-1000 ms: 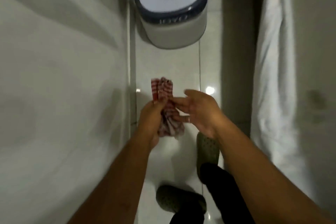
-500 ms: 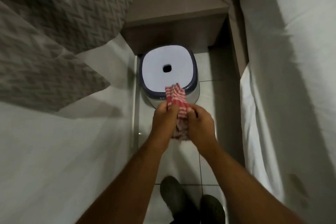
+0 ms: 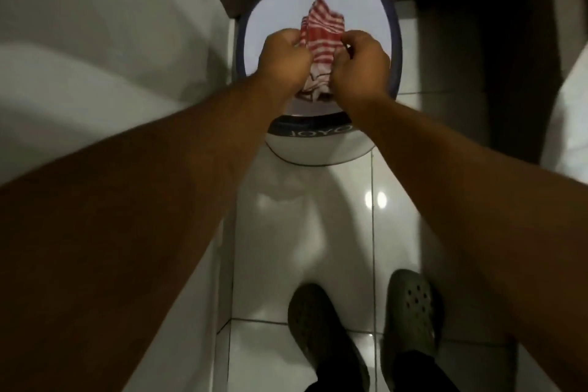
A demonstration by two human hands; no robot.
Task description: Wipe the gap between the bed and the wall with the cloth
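Nearest, two shoes (image 3: 366, 334) on glossy tile floor (image 3: 318, 232), narrow strip between wall (image 3: 95, 41) at left and bed (image 3: 572, 89) edge at right; ahead, both forearms reach out; left hand (image 3: 284, 57) and right hand (image 3: 361, 62) each closed on cloth (image 3: 321, 32), bunched between them above bin (image 3: 318, 143) lid; cloth red-striped, looks light, limp, thin, not fragile, likely grippy; best gathered into firm wad in one hand, loose ends tucked, so it fits tight gap without snagging.
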